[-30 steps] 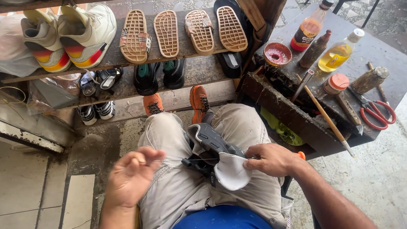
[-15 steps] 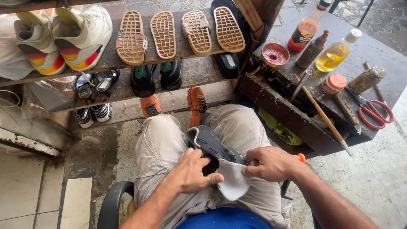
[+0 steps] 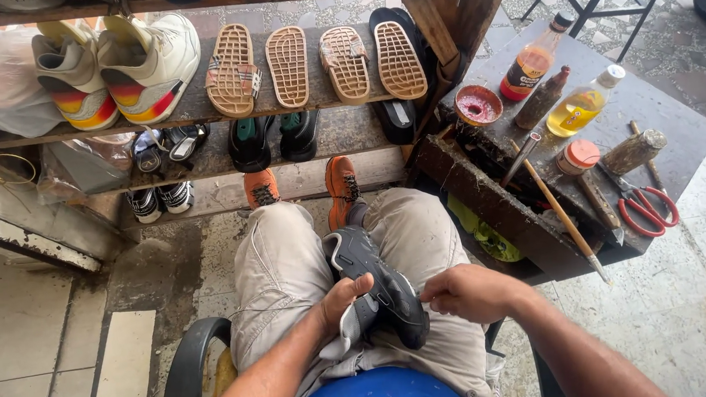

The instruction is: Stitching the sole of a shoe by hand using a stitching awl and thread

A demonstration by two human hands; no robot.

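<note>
A dark grey and black shoe (image 3: pixel 375 276) lies on my lap, toe pointing away from me. My left hand (image 3: pixel 341 301) grips its near end, thumb over the upper, with a pale cloth or insole bunched under the fingers. My right hand (image 3: pixel 468 293) is closed at the shoe's right side, fingertips pinching at its edge; what it pinches is too small to tell. I sit in beige trousers with orange shoes (image 3: pixel 342 188) on my feet.
Wooden shelves (image 3: pixel 214 104) ahead hold white high-top sneakers (image 3: pixel 118 67), upturned tan sandals (image 3: pixel 288 65) and dark shoes. A dark workbench (image 3: pixel 646 110) at right carries bottles, a red-lidded jar, red-handled scissors (image 3: pixel 648 203), a long stick and a small red dish. A black tyre (image 3: pixel 182 375) sits at my left.
My left hand came in from my left thigh onto the shoe and took hold of its near end. The shoe turned slightly on my lap; the right hand stayed at its side.
</note>
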